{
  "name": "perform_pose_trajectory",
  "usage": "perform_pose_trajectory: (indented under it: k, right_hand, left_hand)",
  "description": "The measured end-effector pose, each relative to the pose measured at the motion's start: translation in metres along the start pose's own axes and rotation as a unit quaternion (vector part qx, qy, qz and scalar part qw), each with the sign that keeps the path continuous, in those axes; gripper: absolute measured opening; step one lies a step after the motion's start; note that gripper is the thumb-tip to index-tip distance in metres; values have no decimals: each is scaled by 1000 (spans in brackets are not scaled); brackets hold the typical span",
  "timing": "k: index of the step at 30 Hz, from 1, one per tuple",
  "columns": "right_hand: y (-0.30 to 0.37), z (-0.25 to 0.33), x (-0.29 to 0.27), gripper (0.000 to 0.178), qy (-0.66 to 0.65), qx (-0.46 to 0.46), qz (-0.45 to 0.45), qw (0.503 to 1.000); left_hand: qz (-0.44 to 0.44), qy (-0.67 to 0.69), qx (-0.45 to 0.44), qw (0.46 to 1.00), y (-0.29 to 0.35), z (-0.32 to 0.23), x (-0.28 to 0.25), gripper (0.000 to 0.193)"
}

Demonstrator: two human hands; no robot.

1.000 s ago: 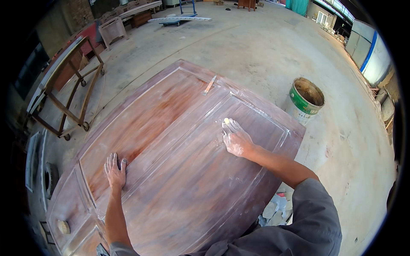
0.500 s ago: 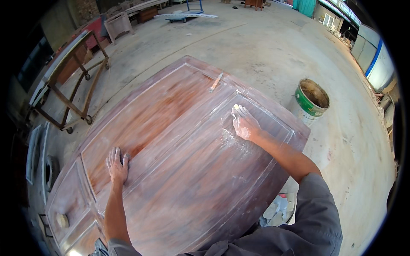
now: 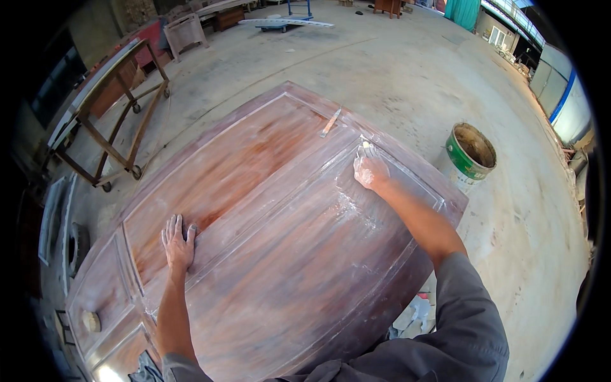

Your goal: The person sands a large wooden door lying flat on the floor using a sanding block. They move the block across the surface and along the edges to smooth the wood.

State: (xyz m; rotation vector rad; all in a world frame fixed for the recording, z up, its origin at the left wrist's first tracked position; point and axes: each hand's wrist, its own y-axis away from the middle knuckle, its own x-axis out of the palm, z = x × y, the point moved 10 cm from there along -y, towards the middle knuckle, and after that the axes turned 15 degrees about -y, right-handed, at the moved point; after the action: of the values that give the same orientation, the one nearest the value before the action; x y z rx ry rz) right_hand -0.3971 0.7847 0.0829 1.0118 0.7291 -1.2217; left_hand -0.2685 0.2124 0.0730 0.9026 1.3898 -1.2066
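Observation:
A large reddish-brown wooden panel door [image 3: 267, 267] lies flat before me, streaked with white dust. My left hand [image 3: 178, 243] rests on it, fingers spread and dusty, beside the long upper-left panel. Near the far corner of the right-hand panel, my right hand [image 3: 370, 170] presses down with its fingers drawn together. A small pale yellow piece [image 3: 366, 145] shows at those fingertips; what lies beneath them is hidden. White powder [image 3: 350, 207] is scattered on the wood just nearer than this hand. A flat scraper-like tool [image 3: 330, 123] lies at the door's far edge.
A green-and-white bucket [image 3: 471, 153] stands on the floor beyond the door's right edge. At the left is a wheeled wooden rack [image 3: 114, 137]. A pale round block [image 3: 91, 321] sits on the door's near left part, by a dark cloth [image 3: 146, 369].
My right hand has slid farther away along the panel to its far corner moulding. The left hand stays in place on the door. The whole view has shifted slightly.

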Motion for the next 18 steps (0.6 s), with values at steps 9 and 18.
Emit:
perform_pose_trajectory:
  k: [9, 18]
  right_hand:
    - [-35, -17, -5, 52, 21, -47, -22, 998]
    - [1, 12, 8, 54, 121, -204, -129, 963]
  left_hand:
    - [1, -6, 6, 1000, 0, -3, 3, 67]
    - [1, -7, 2, 1000, -1, -7, -3, 67]
